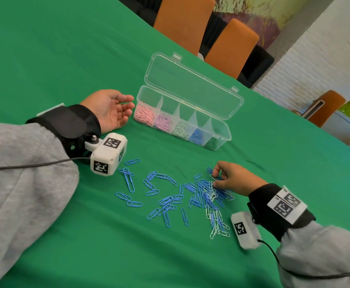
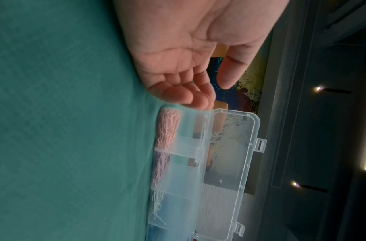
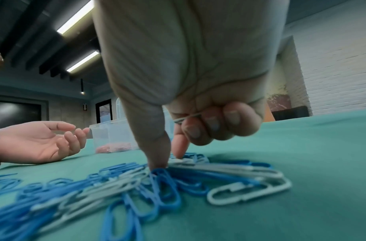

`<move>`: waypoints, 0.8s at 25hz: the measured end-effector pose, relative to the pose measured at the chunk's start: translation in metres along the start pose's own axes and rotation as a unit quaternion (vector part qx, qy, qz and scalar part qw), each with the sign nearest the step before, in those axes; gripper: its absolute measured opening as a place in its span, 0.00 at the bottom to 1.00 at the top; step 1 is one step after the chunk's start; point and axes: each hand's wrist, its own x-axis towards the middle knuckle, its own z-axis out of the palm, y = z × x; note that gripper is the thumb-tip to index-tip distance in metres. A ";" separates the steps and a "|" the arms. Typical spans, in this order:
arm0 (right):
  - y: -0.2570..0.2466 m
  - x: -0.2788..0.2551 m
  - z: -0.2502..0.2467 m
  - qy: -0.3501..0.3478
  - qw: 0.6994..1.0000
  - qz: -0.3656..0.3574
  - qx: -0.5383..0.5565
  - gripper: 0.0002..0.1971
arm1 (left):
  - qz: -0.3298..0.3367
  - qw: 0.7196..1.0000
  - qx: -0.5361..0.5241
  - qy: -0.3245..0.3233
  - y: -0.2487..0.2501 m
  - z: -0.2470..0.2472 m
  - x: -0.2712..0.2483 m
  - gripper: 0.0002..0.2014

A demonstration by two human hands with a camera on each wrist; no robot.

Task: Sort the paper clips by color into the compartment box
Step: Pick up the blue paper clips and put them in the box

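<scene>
Clips [image 1: 201, 196]: loose pile near the box [image 1: 222, 140], light, slippery, tangling wire. Right hand [image 1: 233, 179] curls around one clip while its thumb and forefinger touch the pile; pinch single loops. Left hand [image 1: 109, 111] lies relaxed, palm up, beside the box.

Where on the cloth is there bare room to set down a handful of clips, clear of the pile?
Bare green cloth lies beyond the left hand and left of the compartment box. Another bare stretch runs along the near edge, between the two sleeves. A narrower strip separates the box from the loose paper clips. It is crowded under the right hand, which pinches into that pile.
</scene>
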 end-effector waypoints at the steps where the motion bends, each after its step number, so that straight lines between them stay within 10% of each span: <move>1: -0.001 0.001 0.000 0.004 1.000 0.005 0.002 0.10 | 0.000 1.000 -0.001 0.001 0.000 0.000 0.000 0.10; 20: 0.000 -0.005 0.010 0.077 0.996 -0.041 -0.035 0.12 | -0.008 1.000 0.009 -0.004 -0.002 0.003 -0.001 0.11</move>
